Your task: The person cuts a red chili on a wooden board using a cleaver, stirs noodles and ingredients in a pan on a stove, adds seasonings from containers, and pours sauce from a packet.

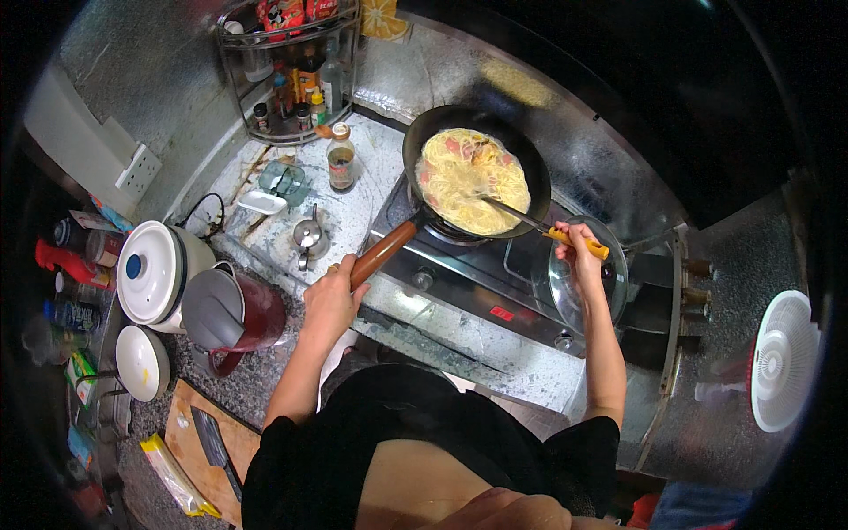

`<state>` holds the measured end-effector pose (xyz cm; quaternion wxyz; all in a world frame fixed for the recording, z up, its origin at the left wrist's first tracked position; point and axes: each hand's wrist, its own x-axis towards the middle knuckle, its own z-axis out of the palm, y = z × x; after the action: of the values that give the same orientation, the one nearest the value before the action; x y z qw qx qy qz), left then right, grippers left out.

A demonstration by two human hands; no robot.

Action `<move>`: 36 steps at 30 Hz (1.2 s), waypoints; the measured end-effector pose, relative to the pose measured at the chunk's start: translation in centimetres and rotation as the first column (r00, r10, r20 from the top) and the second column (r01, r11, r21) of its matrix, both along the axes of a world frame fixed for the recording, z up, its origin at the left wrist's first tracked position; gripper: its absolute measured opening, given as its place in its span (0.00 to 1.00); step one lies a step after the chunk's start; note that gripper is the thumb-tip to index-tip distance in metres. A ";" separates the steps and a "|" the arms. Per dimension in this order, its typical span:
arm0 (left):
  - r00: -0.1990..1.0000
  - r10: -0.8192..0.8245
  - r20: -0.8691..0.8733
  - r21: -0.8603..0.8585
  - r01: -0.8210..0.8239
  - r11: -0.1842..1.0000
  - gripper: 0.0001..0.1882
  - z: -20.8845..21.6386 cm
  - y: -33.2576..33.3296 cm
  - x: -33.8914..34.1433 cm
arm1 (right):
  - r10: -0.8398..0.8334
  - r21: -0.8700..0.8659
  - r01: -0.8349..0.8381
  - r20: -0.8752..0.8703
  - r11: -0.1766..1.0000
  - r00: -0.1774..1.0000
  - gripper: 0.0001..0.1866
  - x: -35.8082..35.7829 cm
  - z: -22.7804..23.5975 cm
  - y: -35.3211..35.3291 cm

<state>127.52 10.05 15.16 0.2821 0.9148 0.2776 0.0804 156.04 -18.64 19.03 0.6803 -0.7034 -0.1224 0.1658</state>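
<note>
Left hand (331,300): clamped on the brown handle of the black wok (477,168) | Right hand (579,252): gripping the yellow-handled utensil (539,225), tip in the noodles (473,181) | Wok: on the left burner of the gas stove (468,291) | Nearby: glass lid (565,287) on the right burner; sauce jar (341,159) and small steel pot (309,237) on the counter (362,208)
</note>
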 end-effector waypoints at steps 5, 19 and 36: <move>0.999 -0.029 0.017 -0.035 0.030 0.999 0.19 0.2 0.1 0.1 | -0.003 -0.093 0.009 0.064 0.996 0.998 0.12 0.0 3.0 0.6; 0.991 -0.062 0.117 -0.033 0.067 0.997 0.21 -1.3 0.8 -0.2 | 0.092 -0.246 0.017 0.422 0.969 0.902 0.12 0.0 14.0 7.2; 0.987 -0.078 0.141 -0.060 0.087 0.994 0.22 -1.0 0.9 -0.2 | -0.024 -0.182 0.047 0.128 0.982 0.991 0.11 -1.4 5.8 2.3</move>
<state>127.27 10.98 14.12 0.3339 0.9079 0.2219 0.1226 154.60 -16.33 24.79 0.6060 -0.7745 -0.1362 0.1197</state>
